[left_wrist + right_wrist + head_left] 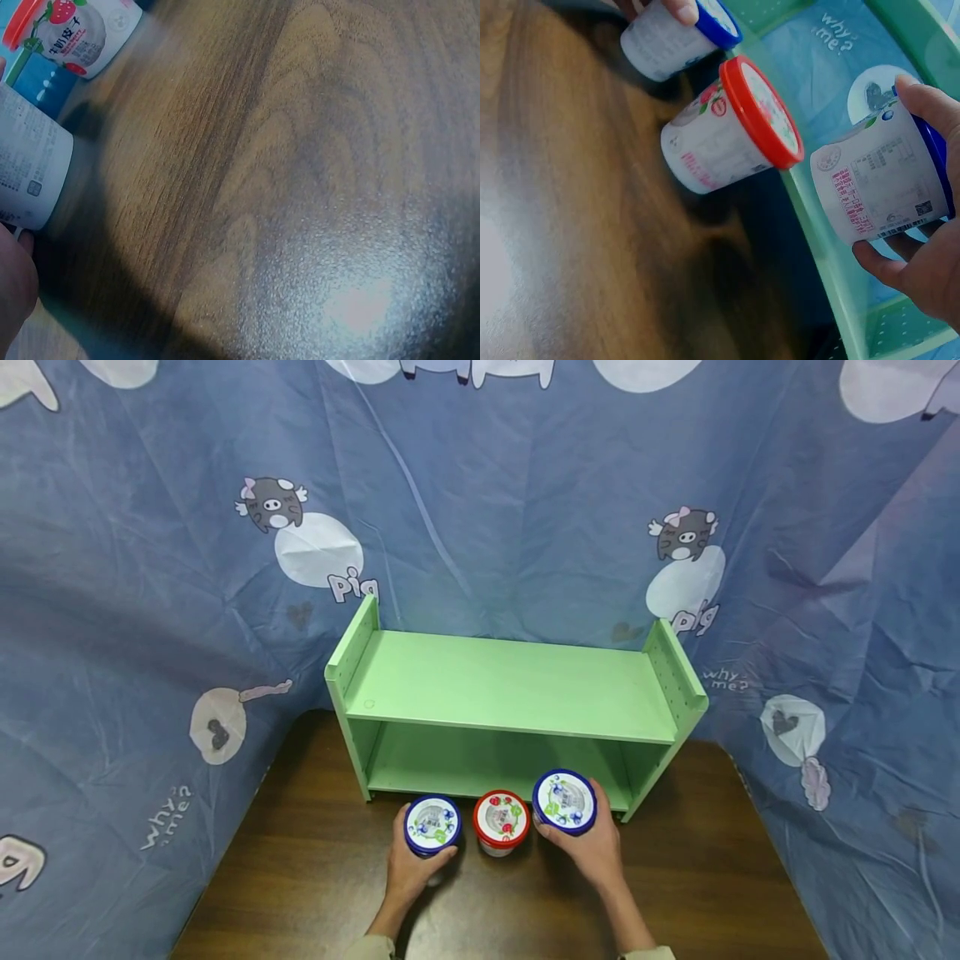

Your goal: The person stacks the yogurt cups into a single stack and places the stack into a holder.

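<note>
My left hand (407, 867) grips a white tub with a blue lid (432, 824), thumb on the near side and fingers round its left. Whether that tub touches the table cannot be told. A matching blue-lidded tub (565, 802) is held by my right hand (597, 852). In the right wrist view this tub (877, 180) looks raised and tilted, pinched between thumb and fingers. Between the two hands a red-lidded tub (501, 820) with strawberry pictures stands upright on the table, touched by neither hand. The left wrist view cuts off most of the left hand (13, 281).
Just behind the tubs stands a green two-level shelf (510, 685) with raised side panels (678, 681). Under everything is a dark brown wooden table (315, 860). A blue cloth (480, 510) with pig prints hangs behind and at both sides.
</note>
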`<action>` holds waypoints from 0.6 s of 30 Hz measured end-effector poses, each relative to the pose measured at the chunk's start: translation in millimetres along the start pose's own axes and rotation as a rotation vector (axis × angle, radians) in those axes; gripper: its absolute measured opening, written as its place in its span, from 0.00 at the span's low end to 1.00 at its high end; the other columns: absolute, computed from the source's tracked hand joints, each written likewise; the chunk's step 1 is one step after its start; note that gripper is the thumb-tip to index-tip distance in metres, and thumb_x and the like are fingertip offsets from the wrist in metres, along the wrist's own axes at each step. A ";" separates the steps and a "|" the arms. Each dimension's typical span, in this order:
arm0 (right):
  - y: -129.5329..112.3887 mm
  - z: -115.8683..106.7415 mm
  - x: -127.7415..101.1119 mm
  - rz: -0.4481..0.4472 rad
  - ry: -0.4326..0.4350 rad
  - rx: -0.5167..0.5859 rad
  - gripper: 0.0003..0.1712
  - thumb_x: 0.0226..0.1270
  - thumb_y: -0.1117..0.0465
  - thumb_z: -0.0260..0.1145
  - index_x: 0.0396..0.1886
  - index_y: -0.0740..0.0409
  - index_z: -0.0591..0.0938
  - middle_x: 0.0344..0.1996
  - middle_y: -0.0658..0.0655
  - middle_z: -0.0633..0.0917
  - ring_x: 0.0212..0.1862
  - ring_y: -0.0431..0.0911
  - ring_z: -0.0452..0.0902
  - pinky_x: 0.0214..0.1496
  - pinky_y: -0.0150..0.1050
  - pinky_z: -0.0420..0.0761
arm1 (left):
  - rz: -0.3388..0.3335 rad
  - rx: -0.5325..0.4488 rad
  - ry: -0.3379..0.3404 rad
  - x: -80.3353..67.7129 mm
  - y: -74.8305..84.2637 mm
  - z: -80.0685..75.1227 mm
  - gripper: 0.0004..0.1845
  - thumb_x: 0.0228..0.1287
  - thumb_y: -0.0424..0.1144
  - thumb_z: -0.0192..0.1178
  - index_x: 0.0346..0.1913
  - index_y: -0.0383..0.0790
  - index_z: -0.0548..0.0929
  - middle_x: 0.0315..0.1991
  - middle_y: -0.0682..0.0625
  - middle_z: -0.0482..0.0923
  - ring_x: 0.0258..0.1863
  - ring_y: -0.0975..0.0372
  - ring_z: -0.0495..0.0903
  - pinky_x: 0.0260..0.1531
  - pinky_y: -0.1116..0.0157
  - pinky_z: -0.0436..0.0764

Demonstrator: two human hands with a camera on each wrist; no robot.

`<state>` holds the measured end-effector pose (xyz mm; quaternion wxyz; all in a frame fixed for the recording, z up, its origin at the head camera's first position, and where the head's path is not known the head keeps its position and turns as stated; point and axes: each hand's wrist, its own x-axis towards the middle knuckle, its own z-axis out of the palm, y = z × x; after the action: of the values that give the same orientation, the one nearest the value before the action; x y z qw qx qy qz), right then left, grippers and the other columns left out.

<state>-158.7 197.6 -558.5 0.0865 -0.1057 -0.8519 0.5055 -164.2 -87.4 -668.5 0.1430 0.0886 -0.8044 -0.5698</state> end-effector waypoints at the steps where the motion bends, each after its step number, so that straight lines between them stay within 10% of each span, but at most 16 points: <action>1: -2.3 0.3 0.1 0.004 -0.005 0.003 0.67 0.33 0.46 0.84 0.75 0.47 0.57 0.66 0.63 0.71 0.65 0.58 0.69 0.64 0.58 0.70 | 0.000 0.002 0.001 0.0 -0.1 -0.1 0.60 0.27 0.44 0.83 0.70 0.45 0.62 0.61 0.40 0.76 0.57 0.50 0.77 0.58 0.49 0.73; 18: -33.4 17.7 5.1 -0.067 -0.066 0.060 0.65 0.35 0.51 0.84 0.75 0.48 0.57 0.65 0.62 0.73 0.64 0.56 0.71 0.65 0.55 0.70 | -0.001 0.005 0.003 0.1 0.3 0.1 0.60 0.27 0.44 0.83 0.71 0.43 0.61 0.61 0.38 0.76 0.58 0.49 0.76 0.59 0.48 0.72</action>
<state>-171.2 168.4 -537.3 0.0784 -0.0581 -0.8418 0.5308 -164.3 -87.2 -668.2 0.1435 0.0901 -0.8057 -0.5676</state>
